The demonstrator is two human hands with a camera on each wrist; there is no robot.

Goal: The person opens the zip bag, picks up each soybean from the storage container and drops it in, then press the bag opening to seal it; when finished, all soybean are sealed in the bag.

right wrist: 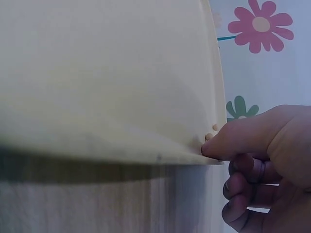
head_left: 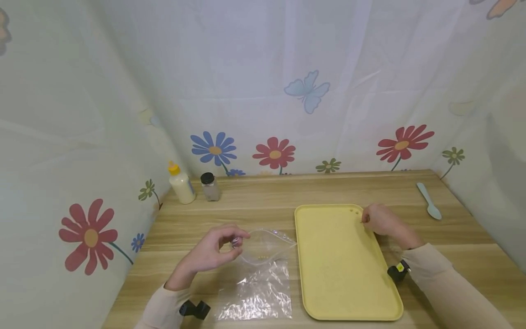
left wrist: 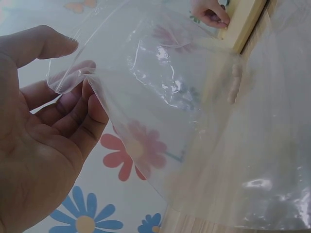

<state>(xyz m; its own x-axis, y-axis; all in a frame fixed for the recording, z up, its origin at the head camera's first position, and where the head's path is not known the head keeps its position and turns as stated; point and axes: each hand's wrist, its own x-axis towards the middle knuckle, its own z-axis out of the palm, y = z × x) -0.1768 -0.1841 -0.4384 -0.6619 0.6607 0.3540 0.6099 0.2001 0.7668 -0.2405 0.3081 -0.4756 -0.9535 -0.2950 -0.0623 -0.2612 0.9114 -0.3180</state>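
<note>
My left hand [head_left: 215, 249] holds the mouth of a clear zip bag [head_left: 255, 292] open. Its fingers curl at the plastic edge in the left wrist view, the thumb standing apart from them. Several small round tan beans [left wrist: 234, 83] show in a row through the plastic. At the far right corner of a yellow tray [head_left: 345, 265], my right hand [head_left: 380, 220] has thumb and forefinger pinched together at a bean, which the fingertips mostly hide. Other loose beans [right wrist: 209, 136] lie beside those fingertips, against the tray's rim.
A glue bottle [head_left: 182, 185] with a yellow cap and a small black-lidded jar [head_left: 211, 188] stand at the back left. A pale blue spoon [head_left: 429, 201] lies at the right. Flower-printed curtains [head_left: 263, 91] enclose the wooden table [head_left: 255, 192].
</note>
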